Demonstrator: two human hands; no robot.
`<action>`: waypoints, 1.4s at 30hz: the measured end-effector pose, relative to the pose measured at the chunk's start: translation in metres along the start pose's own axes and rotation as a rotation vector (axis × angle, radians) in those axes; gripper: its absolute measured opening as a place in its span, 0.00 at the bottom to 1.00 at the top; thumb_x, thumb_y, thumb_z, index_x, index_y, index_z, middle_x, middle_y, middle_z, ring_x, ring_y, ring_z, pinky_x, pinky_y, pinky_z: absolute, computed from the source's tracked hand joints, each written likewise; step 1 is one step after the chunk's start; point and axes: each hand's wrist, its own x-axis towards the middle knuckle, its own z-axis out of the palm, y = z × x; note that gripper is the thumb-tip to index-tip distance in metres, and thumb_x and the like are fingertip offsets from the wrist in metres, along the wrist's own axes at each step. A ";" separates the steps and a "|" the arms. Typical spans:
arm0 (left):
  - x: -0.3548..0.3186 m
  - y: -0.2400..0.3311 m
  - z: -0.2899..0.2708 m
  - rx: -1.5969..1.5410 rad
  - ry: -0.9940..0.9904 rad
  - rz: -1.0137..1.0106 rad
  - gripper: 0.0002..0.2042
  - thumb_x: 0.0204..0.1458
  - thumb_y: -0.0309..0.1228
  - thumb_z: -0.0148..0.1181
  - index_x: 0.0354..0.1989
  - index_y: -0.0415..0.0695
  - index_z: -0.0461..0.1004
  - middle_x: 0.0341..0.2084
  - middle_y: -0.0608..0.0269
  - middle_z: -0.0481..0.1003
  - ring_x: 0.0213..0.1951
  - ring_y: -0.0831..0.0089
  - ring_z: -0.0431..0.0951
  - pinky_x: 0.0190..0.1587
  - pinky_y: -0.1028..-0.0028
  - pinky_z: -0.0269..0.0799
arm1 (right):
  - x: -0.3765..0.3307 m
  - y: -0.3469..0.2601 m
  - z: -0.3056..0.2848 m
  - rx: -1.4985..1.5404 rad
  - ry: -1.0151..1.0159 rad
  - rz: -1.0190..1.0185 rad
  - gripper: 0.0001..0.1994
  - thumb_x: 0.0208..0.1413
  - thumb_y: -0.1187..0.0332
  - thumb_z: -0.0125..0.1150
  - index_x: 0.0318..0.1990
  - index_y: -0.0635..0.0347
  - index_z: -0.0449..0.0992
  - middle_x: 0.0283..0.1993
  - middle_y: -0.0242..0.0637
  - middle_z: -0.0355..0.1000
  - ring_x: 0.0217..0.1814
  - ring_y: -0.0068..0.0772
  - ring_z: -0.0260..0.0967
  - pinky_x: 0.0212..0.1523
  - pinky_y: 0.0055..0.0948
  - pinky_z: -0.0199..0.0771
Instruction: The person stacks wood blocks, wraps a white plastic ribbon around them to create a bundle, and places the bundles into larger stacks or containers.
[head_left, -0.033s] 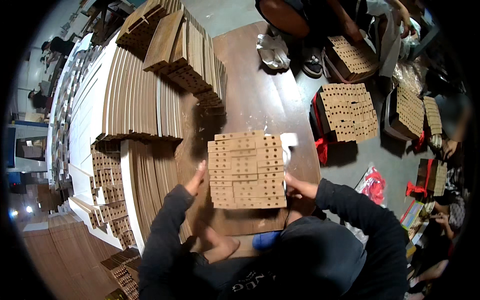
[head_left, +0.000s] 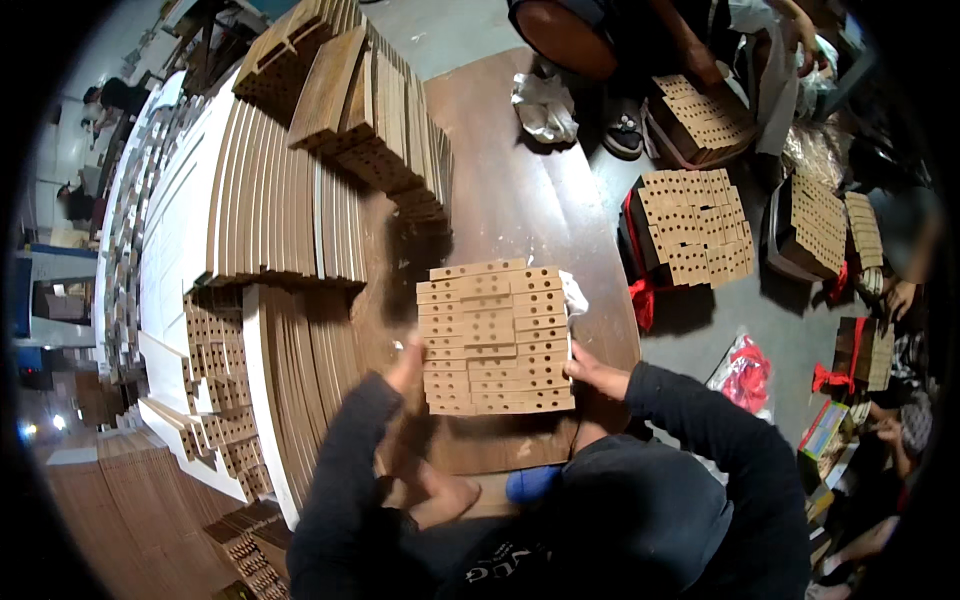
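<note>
Left hand (head_left: 408, 362), fingers open, presses flat against the nine o'clock side of a stack of drilled wooden strips (head_left: 496, 338) lying centre on the brown board (head_left: 520, 190); right hand (head_left: 592, 372) grips its four o'clock corner.

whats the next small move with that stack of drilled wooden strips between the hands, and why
Probably press both palms inward to square the stack of drilled strips. The left hand is at its left edge and the right hand at its lower right corner, yet the strip ends look staggered, with the upper ones jutting right. It rests on the brown board.
</note>
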 end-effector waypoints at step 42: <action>0.033 0.178 -0.097 0.531 1.070 1.215 0.47 0.37 0.32 0.66 0.64 0.39 0.39 0.59 0.42 0.51 0.57 0.53 0.60 0.57 0.62 0.58 | 0.012 -0.033 -0.138 0.147 0.894 -0.431 0.22 0.53 0.60 0.54 0.51 0.65 0.64 0.46 0.34 0.66 0.47 0.23 0.61 0.51 0.22 0.59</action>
